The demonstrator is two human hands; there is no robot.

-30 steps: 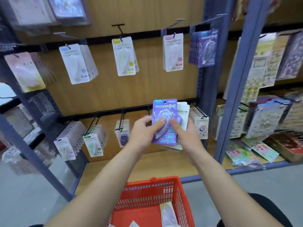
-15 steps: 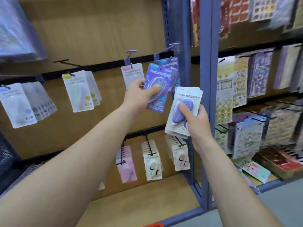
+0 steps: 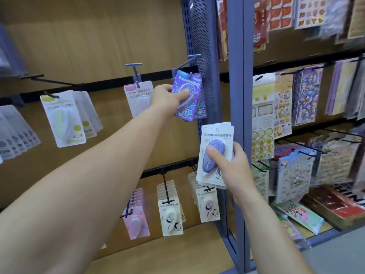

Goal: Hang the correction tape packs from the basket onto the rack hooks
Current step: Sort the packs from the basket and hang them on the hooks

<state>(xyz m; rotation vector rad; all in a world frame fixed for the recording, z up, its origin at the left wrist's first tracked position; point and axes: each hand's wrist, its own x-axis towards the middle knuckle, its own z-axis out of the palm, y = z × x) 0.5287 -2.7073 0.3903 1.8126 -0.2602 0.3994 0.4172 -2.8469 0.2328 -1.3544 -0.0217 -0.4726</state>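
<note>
My left hand [image 3: 167, 97] pinches a purple correction tape pack [image 3: 184, 96], thumb on its front, and holds it up at the upper right hook [image 3: 186, 64] of the rack. The pack's top hole sits at the hook's tip, in front of more purple packs [image 3: 200, 110] that hang there. Lower and to the right, my right hand [image 3: 231, 165] grips a small stack of white packs [image 3: 216, 153] with a purple tape dispenser, thumb across the blister. The basket is out of view.
A blue upright post [image 3: 237, 119] stands just right of both hands. White and pink packs hang on a neighbouring hook [image 3: 136, 73], a yellow pack [image 3: 64, 117] further left, more packs [image 3: 170, 212] on the lower row. Sticker sheets [image 3: 292, 115] fill the right bay.
My left hand has carried the purple pack up and right to the hook's tip. The view has swung up and right, and the red basket has left the frame. My right hand keeps the white packs.
</note>
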